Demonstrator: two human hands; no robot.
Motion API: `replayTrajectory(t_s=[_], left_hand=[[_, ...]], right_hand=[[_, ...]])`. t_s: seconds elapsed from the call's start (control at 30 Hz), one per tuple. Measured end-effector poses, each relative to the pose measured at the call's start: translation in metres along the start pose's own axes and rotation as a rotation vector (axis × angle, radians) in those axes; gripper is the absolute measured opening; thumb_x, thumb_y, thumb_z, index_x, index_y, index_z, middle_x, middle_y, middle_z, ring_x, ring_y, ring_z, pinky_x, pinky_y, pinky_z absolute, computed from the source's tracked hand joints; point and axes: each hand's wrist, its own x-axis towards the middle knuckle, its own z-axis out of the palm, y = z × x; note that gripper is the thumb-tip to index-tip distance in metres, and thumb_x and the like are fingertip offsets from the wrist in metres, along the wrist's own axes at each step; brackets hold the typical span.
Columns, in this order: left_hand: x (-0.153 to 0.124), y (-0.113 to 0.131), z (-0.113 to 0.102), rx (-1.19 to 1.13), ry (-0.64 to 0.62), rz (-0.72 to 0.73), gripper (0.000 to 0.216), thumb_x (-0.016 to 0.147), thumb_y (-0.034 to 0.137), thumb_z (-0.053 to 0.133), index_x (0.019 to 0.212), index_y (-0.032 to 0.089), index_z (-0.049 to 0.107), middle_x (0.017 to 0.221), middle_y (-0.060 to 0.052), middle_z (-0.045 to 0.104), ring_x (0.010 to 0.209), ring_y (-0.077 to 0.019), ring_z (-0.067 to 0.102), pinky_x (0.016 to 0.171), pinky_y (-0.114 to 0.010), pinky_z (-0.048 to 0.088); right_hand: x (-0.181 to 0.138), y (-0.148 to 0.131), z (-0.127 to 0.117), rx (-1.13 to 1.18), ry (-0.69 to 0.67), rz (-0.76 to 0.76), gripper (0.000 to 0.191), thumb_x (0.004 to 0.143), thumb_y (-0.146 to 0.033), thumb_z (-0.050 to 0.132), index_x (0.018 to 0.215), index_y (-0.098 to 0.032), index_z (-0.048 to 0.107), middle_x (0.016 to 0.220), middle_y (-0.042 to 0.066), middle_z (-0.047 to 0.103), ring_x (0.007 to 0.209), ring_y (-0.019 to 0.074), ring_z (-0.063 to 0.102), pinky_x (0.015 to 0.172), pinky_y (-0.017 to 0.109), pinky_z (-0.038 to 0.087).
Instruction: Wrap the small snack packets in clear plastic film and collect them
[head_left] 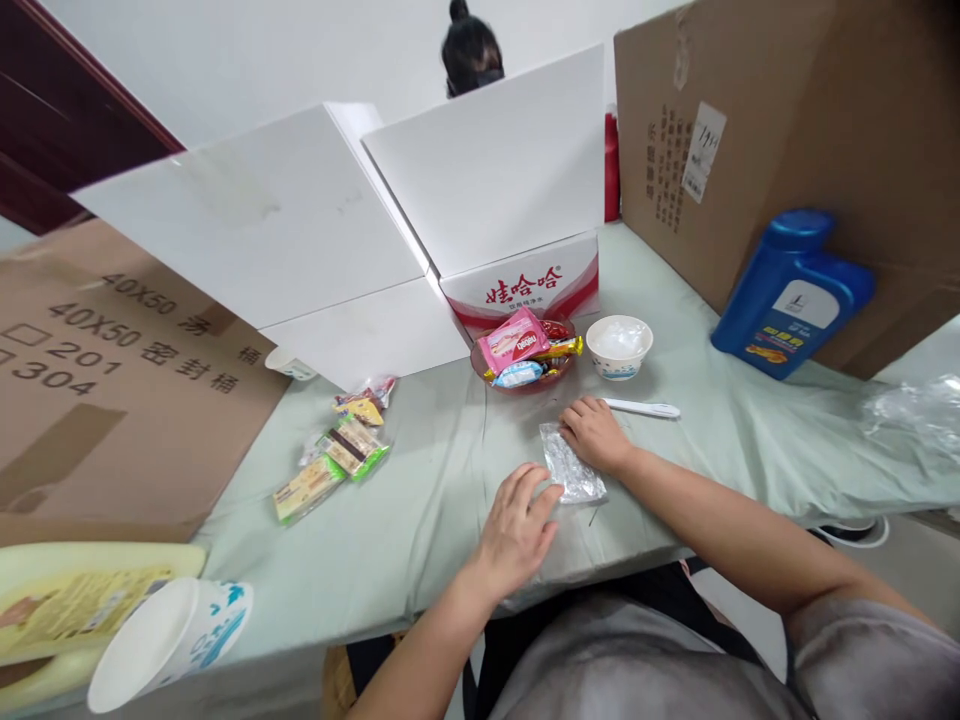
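Observation:
A small, flat, clear plastic bag (570,478) with a crinkled surface lies on the cloth near the table's front edge. My right hand (596,436) rests on its upper right part, palm down, fingers slightly bent, hiding that corner. Just left of the bag, my left hand (519,525) has its fingers apart and holds nothing; its fingertips are close to the bag's left edge. Beyond my right hand lies a slim white stick-like object (643,408), its kind unclear. A reddish clear bowl (489,372) of wrapped snacks, with a pink wafer packet (516,340) on top, stands behind.
Beside the snack bowl is a paper bowl (616,368) with clear plastic inside. Several snack packets (352,447) lie left. Cardboard boxes (112,380), white panels (495,160) and a blue bottle (787,300) surround the table. A paper cup (217,625) is front left. A person's head (471,55) shows behind.

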Motion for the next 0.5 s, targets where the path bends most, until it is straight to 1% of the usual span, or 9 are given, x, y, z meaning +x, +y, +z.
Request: replayTrajectory(t_s=[0.07,0.13,0.2,0.23,0.27,0.33,0.4,0.43,0.5], left_hand=[[0.010,-0.005,0.002,0.041,-0.088,0.123,0.033,0.084,0.011,0.053,0.114,0.022,0.059,0.120,-0.011,0.059,0.124,-0.0290,0.050,0.102,-0.050,0.045],[0.015,-0.007,0.008,0.048,-0.129,0.183,0.028,0.085,0.008,0.049,0.107,0.020,0.062,0.111,-0.010,0.064,0.116,-0.0261,0.055,0.098,-0.046,0.047],[0.015,-0.008,0.016,0.040,-0.116,0.187,0.026,0.087,0.007,0.046,0.102,0.019,0.063,0.105,-0.009,0.065,0.110,-0.0240,0.058,0.095,-0.043,0.049],[0.014,-0.008,0.018,0.035,-0.101,0.181,0.026,0.087,0.007,0.046,0.101,0.019,0.063,0.104,-0.009,0.066,0.109,-0.0237,0.058,0.094,-0.042,0.049],[0.012,-0.008,0.020,0.030,-0.085,0.177,0.025,0.088,0.007,0.045,0.100,0.019,0.064,0.104,-0.009,0.066,0.109,-0.0237,0.058,0.093,-0.042,0.049],[0.010,-0.009,0.020,0.013,-0.059,0.182,0.025,0.088,0.008,0.045,0.098,0.019,0.064,0.103,-0.009,0.066,0.108,-0.0234,0.058,0.091,-0.041,0.050],[0.012,-0.010,0.015,-0.029,-0.043,0.185,0.023,0.088,0.008,0.045,0.096,0.019,0.064,0.101,-0.008,0.066,0.107,-0.0228,0.059,0.091,-0.041,0.050],[0.015,-0.010,0.011,-0.059,-0.033,0.179,0.022,0.088,0.009,0.045,0.094,0.019,0.064,0.101,-0.008,0.066,0.107,-0.0228,0.059,0.092,-0.041,0.049],[0.025,-0.013,0.004,-0.124,-0.012,0.149,0.020,0.088,0.011,0.044,0.092,0.019,0.062,0.104,-0.008,0.065,0.110,-0.0229,0.058,0.094,-0.041,0.048]], right_hand=[[0.001,0.001,0.001,-0.012,0.001,0.023,0.020,0.092,-0.028,0.054,0.103,-0.016,0.064,0.101,0.012,0.063,0.100,0.0294,0.050,0.084,0.041,0.034],[0.001,0.005,-0.002,0.017,0.039,0.048,0.023,0.090,-0.029,0.056,0.107,-0.015,0.064,0.104,0.013,0.063,0.101,0.0303,0.050,0.084,0.041,0.035],[0.000,0.012,-0.010,0.094,0.119,0.045,0.025,0.089,-0.029,0.058,0.109,-0.015,0.064,0.105,0.013,0.063,0.101,0.0294,0.050,0.086,0.040,0.037],[-0.001,0.016,-0.014,0.152,0.140,0.011,0.026,0.089,-0.030,0.058,0.109,-0.015,0.064,0.104,0.012,0.063,0.100,0.0277,0.051,0.086,0.039,0.038],[-0.002,0.020,-0.018,0.217,0.124,-0.052,0.026,0.089,-0.031,0.060,0.109,-0.016,0.065,0.101,0.011,0.064,0.097,0.0256,0.052,0.085,0.037,0.039],[-0.003,0.025,-0.025,0.319,-0.018,-0.232,0.030,0.084,-0.037,0.067,0.107,-0.018,0.067,0.093,0.008,0.065,0.090,0.0220,0.054,0.082,0.033,0.041],[-0.004,0.027,-0.028,0.329,-0.184,-0.365,0.039,0.076,-0.044,0.075,0.106,-0.020,0.070,0.090,0.006,0.065,0.087,0.0216,0.055,0.081,0.033,0.042],[-0.005,0.026,-0.029,0.309,-0.228,-0.393,0.042,0.072,-0.046,0.077,0.106,-0.021,0.071,0.092,0.007,0.065,0.088,0.0224,0.055,0.081,0.034,0.041],[-0.005,0.024,-0.028,0.267,-0.243,-0.401,0.043,0.072,-0.048,0.076,0.106,-0.022,0.072,0.095,0.008,0.064,0.091,0.0239,0.054,0.083,0.036,0.041]])
